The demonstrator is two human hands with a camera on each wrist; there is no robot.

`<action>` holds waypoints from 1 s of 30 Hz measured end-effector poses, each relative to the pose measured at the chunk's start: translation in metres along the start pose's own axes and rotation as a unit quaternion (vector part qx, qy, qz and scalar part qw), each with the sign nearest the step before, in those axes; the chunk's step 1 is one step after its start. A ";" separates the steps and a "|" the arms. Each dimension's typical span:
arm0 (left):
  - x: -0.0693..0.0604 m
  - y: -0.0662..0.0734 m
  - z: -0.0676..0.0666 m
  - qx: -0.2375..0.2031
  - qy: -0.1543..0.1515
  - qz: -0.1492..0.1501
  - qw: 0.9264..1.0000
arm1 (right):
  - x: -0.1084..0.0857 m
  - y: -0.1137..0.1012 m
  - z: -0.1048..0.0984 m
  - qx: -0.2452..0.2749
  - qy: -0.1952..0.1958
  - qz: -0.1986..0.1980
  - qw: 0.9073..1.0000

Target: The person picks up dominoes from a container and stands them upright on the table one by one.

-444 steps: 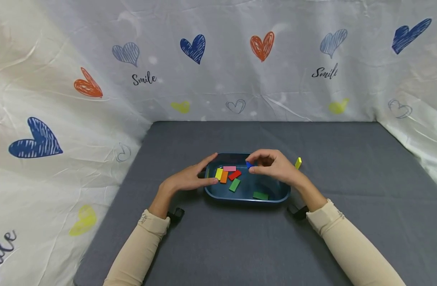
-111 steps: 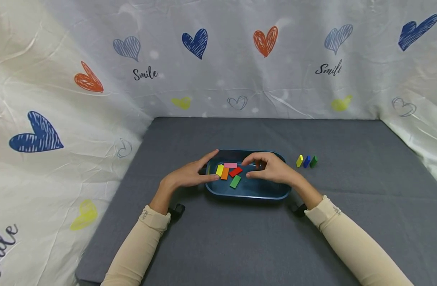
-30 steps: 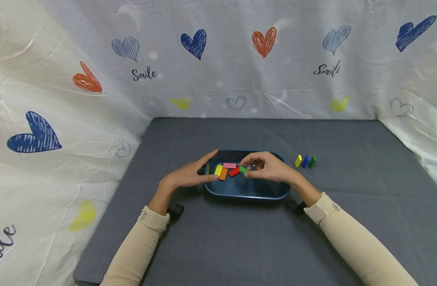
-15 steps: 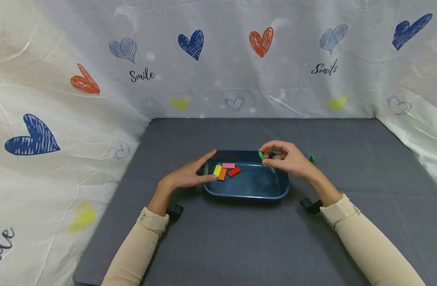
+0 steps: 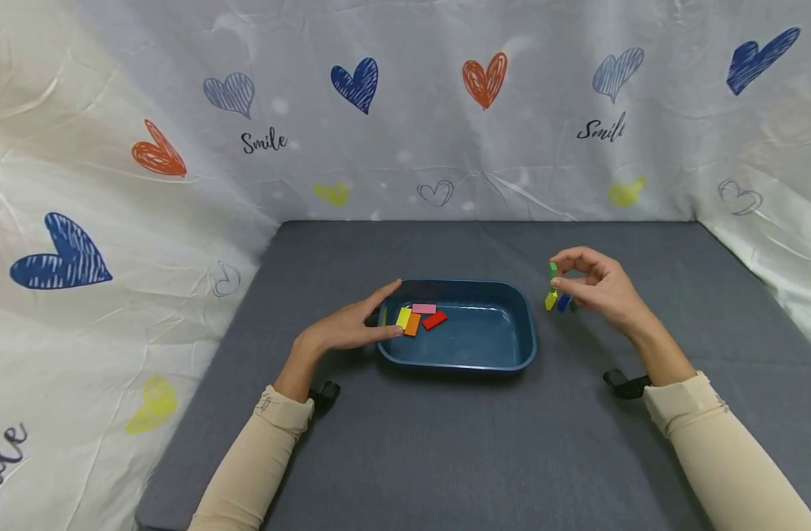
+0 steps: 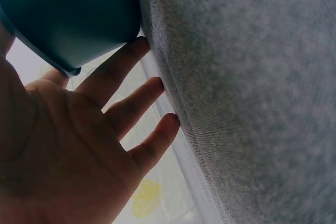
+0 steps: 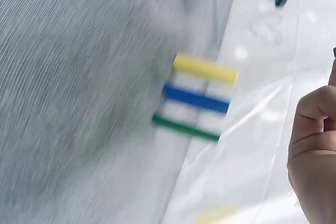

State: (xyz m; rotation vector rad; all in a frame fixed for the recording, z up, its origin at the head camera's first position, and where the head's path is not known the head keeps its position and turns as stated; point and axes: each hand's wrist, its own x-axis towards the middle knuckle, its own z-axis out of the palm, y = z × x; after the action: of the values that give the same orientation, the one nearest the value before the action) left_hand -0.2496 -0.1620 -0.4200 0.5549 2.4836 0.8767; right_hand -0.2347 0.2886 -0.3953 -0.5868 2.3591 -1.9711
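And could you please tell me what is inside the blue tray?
Inside are a pink block, a yellow block, an orange block and a red block. Whatever the left hand covers at the left end cannot be seen.

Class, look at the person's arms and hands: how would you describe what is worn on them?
The left sleeve and right sleeve are plain cream, with small dark marks near the cuffs, too small to read. A black piece shows at each wrist. The left hand and right hand are ungloved.

green block [image 5: 553,271] | pinched aloft, upright | right of dark-blue tray [image 5: 481,341], sitting level
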 end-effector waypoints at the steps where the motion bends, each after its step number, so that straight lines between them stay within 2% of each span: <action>1: 0.000 0.000 0.000 -0.001 -0.001 -0.001 1.000 | -0.003 0.002 -0.005 0.010 0.004 -0.005 1.000; 6: 0.001 -0.001 0.001 -0.002 -0.002 -0.001 1.000 | -0.015 0.012 -0.028 0.056 0.019 -0.026 0.998; 9: 0.000 -0.001 0.001 -0.003 -0.002 0.001 1.000 | -0.021 0.018 -0.039 0.059 0.039 -0.019 0.997; 15: -0.002 0.001 0.000 -0.010 -0.003 0.005 1.000 | -0.032 0.030 -0.053 -0.032 0.081 0.037 0.995; 20: -0.002 0.002 0.000 -0.009 -0.003 0.004 1.000 | -0.035 0.039 -0.059 -0.091 0.090 0.067 0.989; 25: -0.002 0.002 0.000 -0.009 -0.003 0.003 1.000 | -0.034 0.045 -0.063 -0.149 0.071 0.097 0.982; 30: -0.001 0.000 0.000 -0.009 -0.003 0.006 1.000 | -0.033 0.046 -0.063 -0.221 0.045 0.149 0.963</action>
State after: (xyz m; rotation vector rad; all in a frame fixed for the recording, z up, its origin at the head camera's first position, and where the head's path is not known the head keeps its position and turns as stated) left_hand -0.2485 -0.1624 -0.4196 0.5650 2.4676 0.9001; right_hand -0.2325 0.3639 -0.4336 -0.1286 2.7625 -1.3848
